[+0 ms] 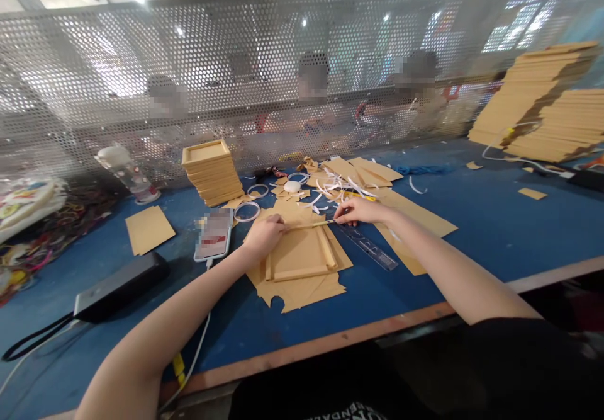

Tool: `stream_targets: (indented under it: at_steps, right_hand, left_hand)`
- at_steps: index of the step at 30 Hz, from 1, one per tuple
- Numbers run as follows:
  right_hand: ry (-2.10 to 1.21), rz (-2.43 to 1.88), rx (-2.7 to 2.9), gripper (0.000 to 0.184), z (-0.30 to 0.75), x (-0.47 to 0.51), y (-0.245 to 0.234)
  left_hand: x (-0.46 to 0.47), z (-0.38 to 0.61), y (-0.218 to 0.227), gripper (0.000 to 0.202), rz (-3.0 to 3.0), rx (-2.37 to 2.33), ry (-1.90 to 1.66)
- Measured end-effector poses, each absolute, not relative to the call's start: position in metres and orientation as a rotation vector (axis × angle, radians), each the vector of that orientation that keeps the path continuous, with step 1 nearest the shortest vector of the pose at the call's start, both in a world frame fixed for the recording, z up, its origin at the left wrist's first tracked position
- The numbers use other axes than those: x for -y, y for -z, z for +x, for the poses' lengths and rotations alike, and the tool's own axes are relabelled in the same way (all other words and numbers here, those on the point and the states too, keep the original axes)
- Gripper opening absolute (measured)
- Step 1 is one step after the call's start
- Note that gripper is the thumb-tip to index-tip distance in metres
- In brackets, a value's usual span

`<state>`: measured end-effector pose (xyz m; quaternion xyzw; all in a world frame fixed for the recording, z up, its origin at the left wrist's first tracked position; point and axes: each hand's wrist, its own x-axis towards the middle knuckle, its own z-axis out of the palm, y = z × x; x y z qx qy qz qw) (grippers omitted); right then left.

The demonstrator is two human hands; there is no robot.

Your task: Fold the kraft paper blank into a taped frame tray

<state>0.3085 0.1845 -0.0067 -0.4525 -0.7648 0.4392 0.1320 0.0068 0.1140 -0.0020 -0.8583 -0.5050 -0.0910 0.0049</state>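
Note:
In front of me on the table lies a shallow brown cardboard tray with folded-up rims. At its far left corner my left hand has its fingers closed over the far rim. My right hand is at the far right corner, thumb and fingers pinched on the end of a thin pale strip that runs along the far rim. Torn brown card sheets are spread under the tray. A clear ruler lies just right of the tray, below my right hand.
A stack of cardboard trays stands back left; taller cardboard stacks are at far right. White strip scraps and tape rolls lie beyond my hands. Left are a phone, black case and bottle. A perforated metal screen borders the table.

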Motion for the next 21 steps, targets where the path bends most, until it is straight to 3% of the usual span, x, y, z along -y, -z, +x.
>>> stream_targets:
  at_steps: [7,21]
  right_hand:
    - [-1.151,-1.282,2.293,0.039,0.287,-0.186,0.008]
    - [-0.891,-1.204,2.386,0.025,0.267,-0.18,0.007]
  left_hand:
    - [-0.113,0.007,0.003,0.026,-2.67,1.589,0.261]
    - [-0.114,0.008,0.005,0.025,-2.639,1.581,0.197]
